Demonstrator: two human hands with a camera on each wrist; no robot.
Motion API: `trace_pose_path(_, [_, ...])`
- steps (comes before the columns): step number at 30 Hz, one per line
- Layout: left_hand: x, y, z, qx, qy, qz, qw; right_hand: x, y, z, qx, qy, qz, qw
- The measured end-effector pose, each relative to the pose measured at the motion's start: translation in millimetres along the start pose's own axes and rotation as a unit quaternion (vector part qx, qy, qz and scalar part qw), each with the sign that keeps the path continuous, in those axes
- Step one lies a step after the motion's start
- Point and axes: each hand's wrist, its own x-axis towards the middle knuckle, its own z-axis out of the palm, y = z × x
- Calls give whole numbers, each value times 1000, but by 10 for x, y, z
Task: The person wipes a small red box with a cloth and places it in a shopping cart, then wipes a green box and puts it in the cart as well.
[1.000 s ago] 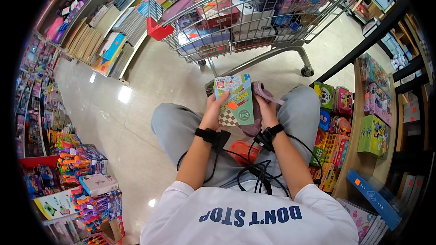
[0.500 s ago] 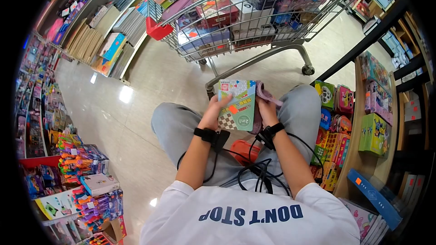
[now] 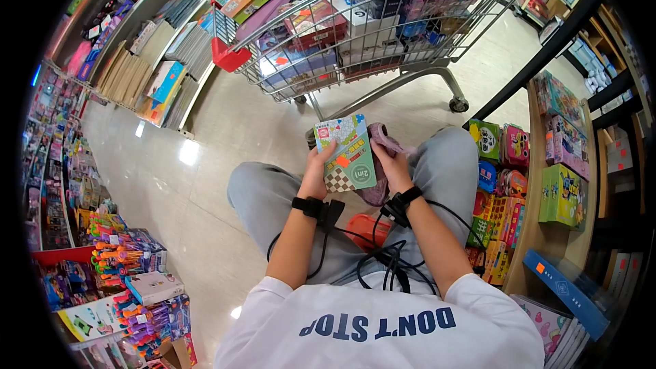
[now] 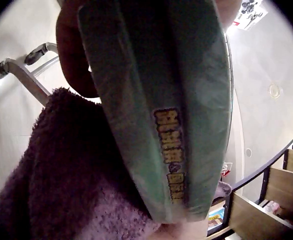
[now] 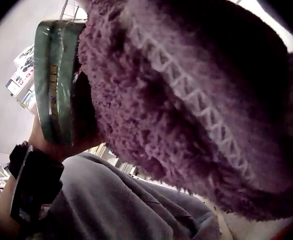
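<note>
In the head view, my left hand (image 3: pixel 315 175) grips a flat green boxed board game (image 3: pixel 356 169), its thumb over the cover. That cover carries a checkerboard corner, a "2in1" mark and an orange sticker. My right hand (image 3: pixel 394 172) holds a fuzzy purple cloth (image 3: pixel 376 196) along the box's right side, part of it behind the box. The left wrist view shows the green box's grooved side (image 4: pixel 206 110) with yellow lettering, the cloth (image 4: pixel 71 170) beside it. In the right wrist view the cloth (image 5: pixel 136 115) with pale zigzag stitching hides most of the right hand.
A loaded metal shopping cart (image 3: pixel 328 48) stands ahead on the tiled floor (image 3: pixel 205 106). To the right, a wooden shelf (image 3: pixel 535 205) bears toy boxes; racks and stacked books (image 3: pixel 126 68) line the left. Black cables (image 3: pixel 383 253) lie across the lap, near an orange-red object (image 3: pixel 365 227).
The box dipped slightly, then moved back up and left with both hands. More purple cloth shows below its right edge now than half a second ago. The surroundings shift slightly in the view.
</note>
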Motion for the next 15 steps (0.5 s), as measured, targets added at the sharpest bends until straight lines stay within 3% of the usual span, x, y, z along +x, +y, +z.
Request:
trace_pose_path(5, [-47, 31, 67, 2, 32, 1, 999, -22, -67, 11, -23, -50, -19, 998])
trace_pose_path(15, [-29, 9, 35, 5, 3, 7, 1000, -16, -22, 22, -9, -50, -39, 998])
